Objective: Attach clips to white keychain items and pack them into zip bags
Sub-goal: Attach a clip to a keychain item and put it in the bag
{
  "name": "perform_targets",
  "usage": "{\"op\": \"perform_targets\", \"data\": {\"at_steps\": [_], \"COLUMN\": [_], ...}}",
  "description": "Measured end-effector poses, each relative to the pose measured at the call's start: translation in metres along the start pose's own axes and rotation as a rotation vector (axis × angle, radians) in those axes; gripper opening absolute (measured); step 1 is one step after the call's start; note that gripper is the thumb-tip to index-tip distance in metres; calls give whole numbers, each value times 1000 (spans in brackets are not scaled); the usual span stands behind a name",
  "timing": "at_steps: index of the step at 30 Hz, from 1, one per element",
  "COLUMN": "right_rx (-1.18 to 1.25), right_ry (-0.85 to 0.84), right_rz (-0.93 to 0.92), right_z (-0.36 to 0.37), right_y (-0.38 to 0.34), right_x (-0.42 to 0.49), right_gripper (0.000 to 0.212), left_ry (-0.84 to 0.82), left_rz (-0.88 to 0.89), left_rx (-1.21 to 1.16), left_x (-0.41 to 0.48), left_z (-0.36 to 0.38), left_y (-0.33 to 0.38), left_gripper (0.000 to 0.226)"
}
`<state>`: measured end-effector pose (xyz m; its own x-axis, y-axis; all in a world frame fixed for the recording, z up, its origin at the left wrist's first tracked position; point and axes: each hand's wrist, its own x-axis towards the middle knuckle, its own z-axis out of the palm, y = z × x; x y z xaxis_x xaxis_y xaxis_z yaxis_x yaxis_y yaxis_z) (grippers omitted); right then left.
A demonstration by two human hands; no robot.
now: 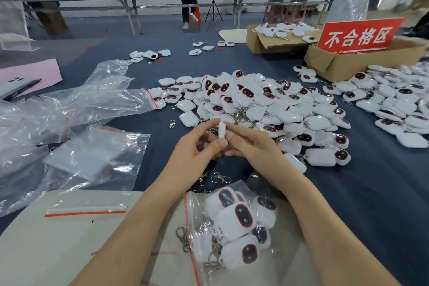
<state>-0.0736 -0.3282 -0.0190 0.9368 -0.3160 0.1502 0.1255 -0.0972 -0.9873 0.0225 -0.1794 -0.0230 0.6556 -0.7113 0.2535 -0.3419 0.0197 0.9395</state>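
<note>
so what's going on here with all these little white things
A person is doing a clip-and-bag job. The left hand and right hand pinch one white keychain item edge-on above the table; whether a clip is on it yet is hidden. Behind the hands lies a big pile of the same items. Loose clips sit near the wrists, and a zip bag in front already holds several clipped ones. Empty bags lie to the left.

white keychain items (255, 104) with red-ringed dark ovals, navy table cloth (371, 181), red sign (358, 36) with white characters
</note>
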Motion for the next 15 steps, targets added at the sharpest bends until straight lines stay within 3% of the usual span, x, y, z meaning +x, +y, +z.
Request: {"op": "perform_targets", "data": {"at_steps": [3, 5, 10, 15], "right_rx": [229, 286, 218, 129], "right_ry": [-157, -144, 1, -91], "right_rz": [64, 80, 71, 78], "right_z": [3, 3, 5, 5], "right_y": [-4, -6, -4, -6], "right_x": [-4, -5, -2, -6], "right_gripper": [27, 28, 35, 48], "left_ry": [79, 89, 51, 87], "left_rz": [-29, -19, 1, -39], "left_rx": [61, 117, 183, 190], "left_x": [0, 0, -2, -2], "left_z": [1, 2, 4, 5], "left_y": [0, 1, 1, 1], "left_gripper": [44, 44, 47, 41]}}
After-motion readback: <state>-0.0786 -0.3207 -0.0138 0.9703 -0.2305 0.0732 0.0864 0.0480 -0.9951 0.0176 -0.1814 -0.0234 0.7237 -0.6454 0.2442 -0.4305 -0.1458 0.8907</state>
